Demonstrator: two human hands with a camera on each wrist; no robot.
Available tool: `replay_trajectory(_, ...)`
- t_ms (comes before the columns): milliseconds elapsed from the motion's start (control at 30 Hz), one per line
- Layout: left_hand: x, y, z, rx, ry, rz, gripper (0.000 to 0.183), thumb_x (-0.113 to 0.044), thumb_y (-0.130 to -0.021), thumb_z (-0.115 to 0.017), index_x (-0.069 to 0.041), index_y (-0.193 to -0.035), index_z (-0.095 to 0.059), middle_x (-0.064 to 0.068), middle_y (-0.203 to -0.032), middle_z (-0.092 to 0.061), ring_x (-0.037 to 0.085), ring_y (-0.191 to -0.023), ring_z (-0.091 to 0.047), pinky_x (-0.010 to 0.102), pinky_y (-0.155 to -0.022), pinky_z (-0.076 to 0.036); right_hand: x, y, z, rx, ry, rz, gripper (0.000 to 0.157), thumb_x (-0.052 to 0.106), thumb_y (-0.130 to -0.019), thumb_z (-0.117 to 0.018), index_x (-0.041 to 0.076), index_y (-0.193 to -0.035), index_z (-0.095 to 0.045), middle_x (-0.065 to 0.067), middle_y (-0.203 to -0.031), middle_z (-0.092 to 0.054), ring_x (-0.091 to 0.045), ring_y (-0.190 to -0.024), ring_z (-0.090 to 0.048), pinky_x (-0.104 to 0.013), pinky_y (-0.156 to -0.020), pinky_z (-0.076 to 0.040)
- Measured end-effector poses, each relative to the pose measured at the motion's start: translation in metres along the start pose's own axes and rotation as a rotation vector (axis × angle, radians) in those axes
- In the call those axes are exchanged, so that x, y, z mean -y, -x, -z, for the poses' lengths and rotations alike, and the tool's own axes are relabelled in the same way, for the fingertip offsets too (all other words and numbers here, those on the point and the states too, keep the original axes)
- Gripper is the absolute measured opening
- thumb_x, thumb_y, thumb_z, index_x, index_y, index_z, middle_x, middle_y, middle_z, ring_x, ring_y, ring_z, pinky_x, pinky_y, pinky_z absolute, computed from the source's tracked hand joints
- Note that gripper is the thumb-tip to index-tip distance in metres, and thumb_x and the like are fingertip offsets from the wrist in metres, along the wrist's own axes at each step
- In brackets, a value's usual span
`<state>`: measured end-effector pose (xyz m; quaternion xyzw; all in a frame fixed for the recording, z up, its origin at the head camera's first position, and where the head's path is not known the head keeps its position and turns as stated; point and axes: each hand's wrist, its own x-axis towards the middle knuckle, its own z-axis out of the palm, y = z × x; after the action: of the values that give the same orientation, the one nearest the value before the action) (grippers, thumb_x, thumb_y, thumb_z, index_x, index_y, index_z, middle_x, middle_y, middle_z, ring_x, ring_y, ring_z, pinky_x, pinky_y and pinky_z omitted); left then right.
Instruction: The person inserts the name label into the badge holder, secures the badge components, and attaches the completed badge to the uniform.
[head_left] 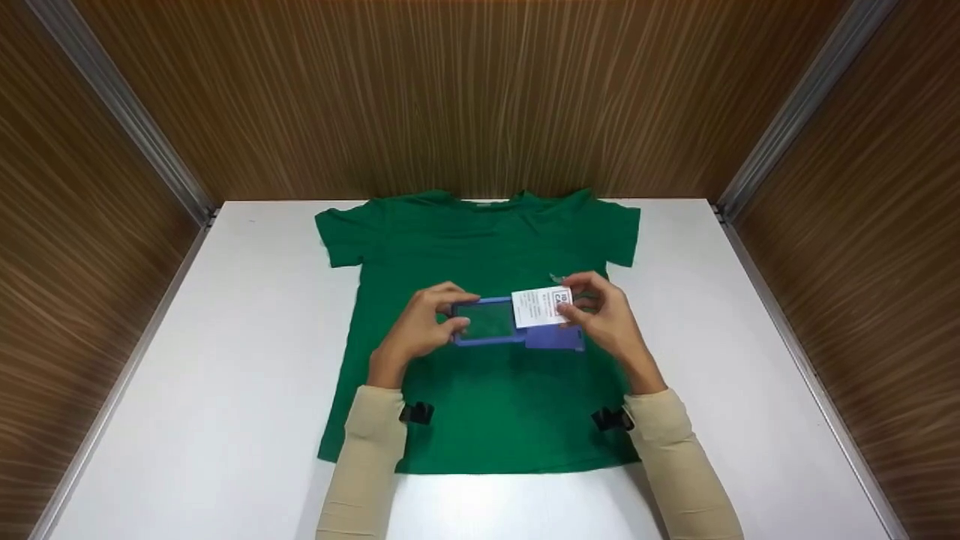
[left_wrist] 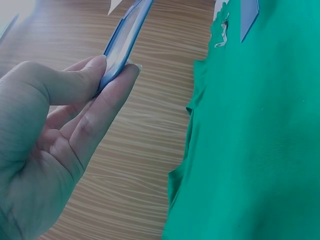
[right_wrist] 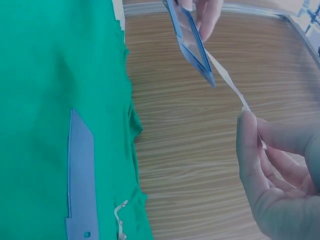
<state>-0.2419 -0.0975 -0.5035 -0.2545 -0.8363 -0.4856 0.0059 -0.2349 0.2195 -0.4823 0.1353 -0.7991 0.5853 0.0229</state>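
Note:
My left hand (head_left: 420,322) pinches one short end of a purple-blue badge holder frame (head_left: 491,342) with a clear window, thumb on one face and fingers on the other. In the right wrist view the frame is raised and tilted. My right hand (head_left: 606,319) pinches a white paper ID card (head_left: 536,307) with printed text, between thumb and fingers. The card's near end overlaps the frame's open end in the head view. Below it, a flat purple holder piece (right_wrist: 82,175) with a small slot lies on the green T-shirt (head_left: 480,405).
The T-shirt is spread flat on a white table (head_left: 262,337), collar at the far edge. On it, near the purple piece, lies a small clip (right_wrist: 119,217). Wood-grain panels (head_left: 480,97) enclose the back and both sides.

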Motion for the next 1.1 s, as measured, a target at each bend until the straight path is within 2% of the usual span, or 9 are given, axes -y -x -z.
replay_trajectory(267, -0.004, -0.002, -0.002, 0.006, 0.006, 0.004, 0.034, -0.003, -0.096, -0.071, -0.011, -0.129, -0.073, 0.009, -0.12, -0.068, 0.037, -0.105, -0.066, 0.045, -0.089, -0.059, 0.002, 0.001, -0.007, 0.021, -0.001, -0.003, 0.036, -0.001, -0.092, -0.074, -0.001, -0.126, -0.062, -0.024, -0.115, -0.064, -0.031, -0.089, -0.073, -0.027, -0.069, -0.062)
replay_trajectory(500, -0.004, -0.002, -0.004, 0.002, 0.006, 0.002, 0.034, -0.004, -0.096, -0.071, -0.011, -0.129, -0.073, 0.008, -0.12, -0.068, 0.024, -0.104, -0.064, 0.046, -0.092, -0.058, 0.003, 0.002, -0.011, 0.029, 0.011, 0.006, 0.038, -0.003, -0.091, -0.075, -0.004, -0.127, -0.062, -0.026, -0.113, -0.065, -0.033, -0.087, -0.075, -0.031, -0.066, -0.063)
replay_trajectory(567, -0.004, -0.002, -0.005, 0.0, 0.01, -0.004, 0.034, -0.003, -0.096, -0.071, -0.011, -0.129, -0.073, 0.008, -0.12, -0.068, 0.023, -0.104, -0.064, 0.047, -0.092, -0.058, 0.002, 0.002, -0.012, 0.031, 0.016, 0.009, 0.037, -0.002, -0.09, -0.076, -0.004, -0.125, -0.062, -0.025, -0.112, -0.065, -0.032, -0.085, -0.075, -0.031, -0.066, -0.063)
replay_trajectory(733, -0.004, -0.002, -0.007, 0.001, 0.019, -0.023, 0.035, -0.003, -0.095, -0.071, -0.01, -0.129, -0.072, 0.009, -0.12, -0.068, 0.031, -0.105, -0.065, 0.045, -0.091, -0.058, 0.001, 0.002, -0.014, 0.033, 0.036, 0.037, 0.034, -0.002, -0.09, -0.076, -0.003, -0.122, -0.064, -0.024, -0.108, -0.066, -0.031, -0.081, -0.075, -0.033, -0.066, -0.063)
replay_trajectory(867, -0.006, -0.002, -0.008, 0.01, 0.017, -0.014, 0.035, -0.004, -0.096, -0.07, -0.01, -0.13, -0.072, 0.009, -0.121, -0.067, 0.036, -0.106, -0.066, 0.041, -0.087, -0.059, 0.0, 0.002, -0.018, 0.013, 0.07, 0.059, 0.033, -0.003, -0.089, -0.076, -0.003, -0.12, -0.066, -0.023, -0.105, -0.067, -0.028, -0.078, -0.072, -0.026, -0.065, -0.062)
replay_trajectory(967, -0.006, -0.003, -0.008, 0.013, 0.023, 0.001, 0.034, -0.004, -0.097, -0.069, -0.01, -0.131, -0.072, 0.009, -0.122, -0.066, 0.039, -0.109, -0.066, 0.042, -0.088, -0.059, 0.0, 0.002, -0.021, -0.01, 0.102, 0.062, 0.032, -0.006, -0.088, -0.076, -0.005, -0.119, -0.066, -0.026, -0.104, -0.068, -0.026, -0.077, -0.068, -0.018, -0.063, -0.058)
replay_trajectory(1100, -0.007, -0.003, -0.008, 0.014, 0.035, 0.006, 0.034, -0.003, -0.097, -0.069, -0.01, -0.131, -0.072, 0.01, -0.122, -0.066, 0.04, -0.11, -0.065, 0.044, -0.09, -0.059, 0.003, 0.002, -0.024, -0.028, 0.149, 0.06, 0.03, -0.007, -0.088, -0.075, -0.006, -0.116, -0.066, -0.027, -0.101, -0.068, -0.022, -0.076, -0.065, -0.013, -0.064, -0.054)
